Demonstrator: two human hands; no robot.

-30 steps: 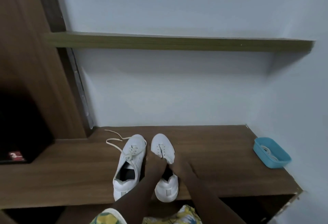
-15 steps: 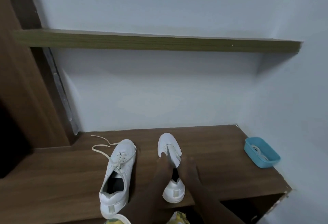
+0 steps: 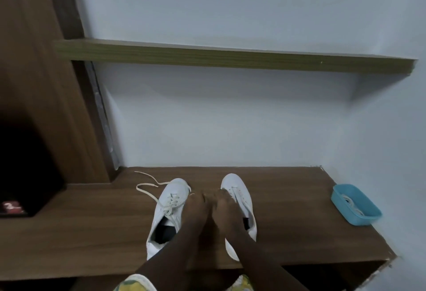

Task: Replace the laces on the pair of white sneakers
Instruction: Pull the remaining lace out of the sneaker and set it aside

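Two white sneakers stand side by side on the wooden table (image 3: 299, 226). The left sneaker (image 3: 169, 207) has loosened laces, and one long lace (image 3: 144, 187) trails left across the wood. My left hand (image 3: 196, 207) lies between the shoes with its fingers bunched, and a short pale lace end shows at their tips. My right hand (image 3: 224, 207) rests on the right sneaker (image 3: 241, 196), fingertips at the eyelets; its grip is blurred. My forearms hide both heels.
A blue plastic tray (image 3: 366, 218) holding white laces sits near the table's right edge. A wooden shelf (image 3: 230, 59) runs along the wall above. A dark cabinet opening (image 3: 25, 175) is at the left. The table's front edge is close to me.
The camera view shifted. My hands moved forward from the right sneaker's opening to its eyelets, and my left hand now lies between the shoes. The left sneaker stayed where it was.
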